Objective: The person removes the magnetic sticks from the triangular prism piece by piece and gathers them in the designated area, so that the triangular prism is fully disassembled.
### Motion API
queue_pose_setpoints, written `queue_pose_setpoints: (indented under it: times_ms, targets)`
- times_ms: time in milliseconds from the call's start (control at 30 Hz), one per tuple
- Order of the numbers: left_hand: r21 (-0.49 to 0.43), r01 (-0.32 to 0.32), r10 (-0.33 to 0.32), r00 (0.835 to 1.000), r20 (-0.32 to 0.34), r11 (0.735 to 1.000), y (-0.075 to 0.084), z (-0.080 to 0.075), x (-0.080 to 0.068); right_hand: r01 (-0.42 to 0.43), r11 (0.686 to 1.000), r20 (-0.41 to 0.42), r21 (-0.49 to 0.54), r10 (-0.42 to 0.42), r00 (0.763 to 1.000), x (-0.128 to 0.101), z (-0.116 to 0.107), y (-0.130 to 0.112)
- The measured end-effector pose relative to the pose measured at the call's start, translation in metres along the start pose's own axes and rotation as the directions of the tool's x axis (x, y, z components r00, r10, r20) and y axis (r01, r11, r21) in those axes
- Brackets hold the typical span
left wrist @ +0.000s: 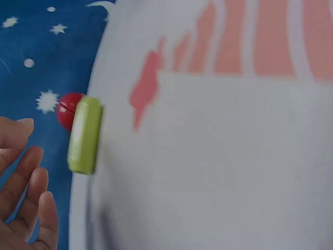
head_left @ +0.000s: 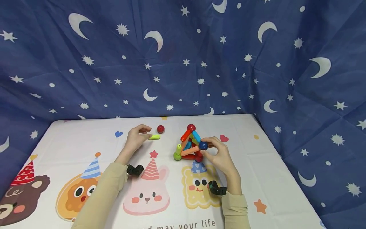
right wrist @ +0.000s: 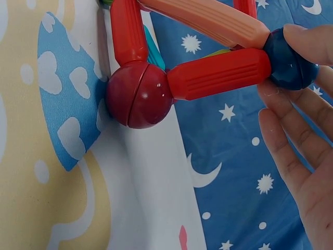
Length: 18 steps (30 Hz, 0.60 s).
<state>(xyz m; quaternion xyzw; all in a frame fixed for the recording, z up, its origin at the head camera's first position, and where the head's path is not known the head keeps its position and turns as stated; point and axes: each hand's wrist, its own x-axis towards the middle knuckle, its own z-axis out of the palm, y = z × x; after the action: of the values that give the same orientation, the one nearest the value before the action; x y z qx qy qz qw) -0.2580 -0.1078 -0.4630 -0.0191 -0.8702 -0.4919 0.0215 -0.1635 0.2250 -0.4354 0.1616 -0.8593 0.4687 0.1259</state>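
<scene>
A pyramid-like frame of coloured sticks and balls (head_left: 191, 144) stands on the table right of centre. My right hand (head_left: 211, 147) pinches its blue ball (head_left: 203, 145) at the near right corner. In the right wrist view, a fingertip (right wrist: 311, 41) lies on the blue ball (right wrist: 289, 65), which joins a red stick (right wrist: 218, 73) leading to a red ball (right wrist: 139, 95). My left hand (head_left: 146, 133) hovers with loosely curved fingers just left of a lime green stick (head_left: 154, 137). It holds nothing. A loose red ball (head_left: 160, 128) lies right behind the stick (left wrist: 85, 135).
The white tablecloth (head_left: 257, 165) carries cartoon animals in party hats. A blue drape with stars and moons (head_left: 183, 57) hangs behind and along the right side. Black wrist cameras (head_left: 135, 169) sit on both forearms.
</scene>
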Motion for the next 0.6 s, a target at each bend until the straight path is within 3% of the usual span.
queue_pose_setpoints:
  times_ms: [267, 600]
  targets:
    - [-0.128, -0.053, 0.053, 0.999, -0.008, 0.99, 0.022, 0.001, -0.021, 0.007, 1.0, 0.002, 0.002, -0.007, 1.0, 0.001, 0.0, 0.001]
    - [-0.313, -0.07, 0.099, 0.992, 0.079, 0.947, 0.044, 0.035, -0.051, -0.013, 1.0, 0.003, 0.014, 0.013, 1.0, 0.001, 0.0, 0.0]
